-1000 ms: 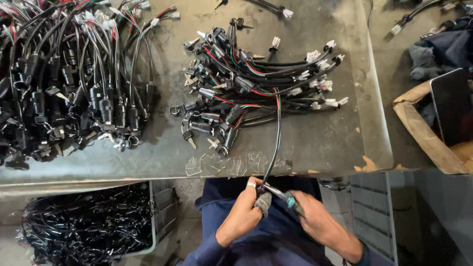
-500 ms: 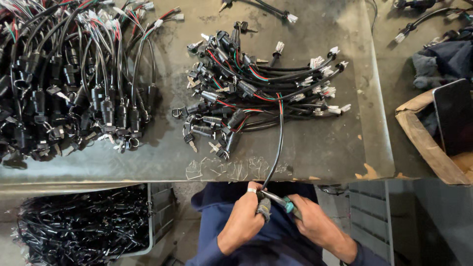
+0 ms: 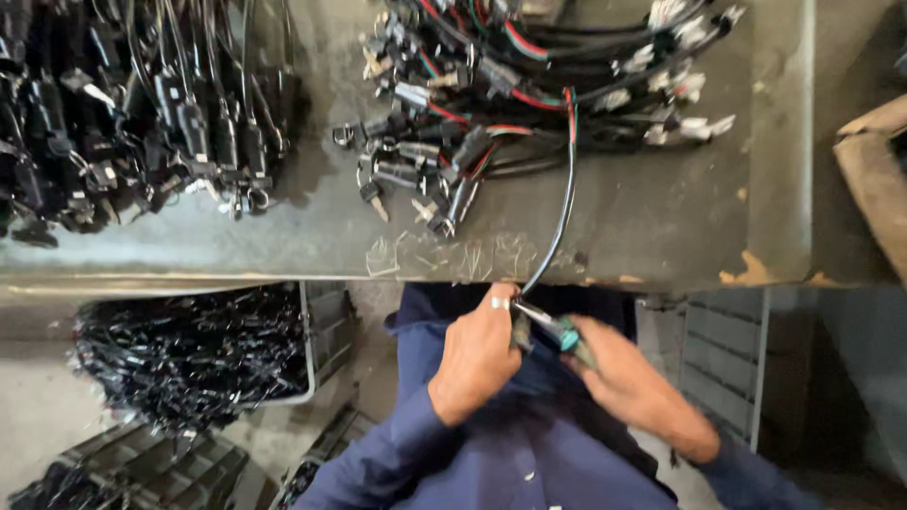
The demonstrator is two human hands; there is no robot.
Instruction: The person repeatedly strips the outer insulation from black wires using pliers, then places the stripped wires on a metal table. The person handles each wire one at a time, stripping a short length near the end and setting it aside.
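I saw the black cable (image 3: 565, 203) run down from the pile of wire harnesses (image 3: 529, 104) on the bench top, over the front edge, and end between my two hands just below that edge, above my lap. My left hand (image 3: 477, 354) had its fingers curled tightly around the cable's lower end, with a ring showing on one finger. My right hand (image 3: 628, 382) was closed around a small tool with a teal handle (image 3: 559, 332), its tip set against the cable end right beside the left hand; the picture was blurred there, so I couldn't make out the tip itself. The metal bench (image 3: 661, 227) carried a second, darker heap of harnesses (image 3: 142, 123) at the far left, well apart from the first. Under the bench at the left sat a bin (image 3: 316, 331) filled with black cables. A cardboard box (image 3: 874, 179) stood at the right edge.
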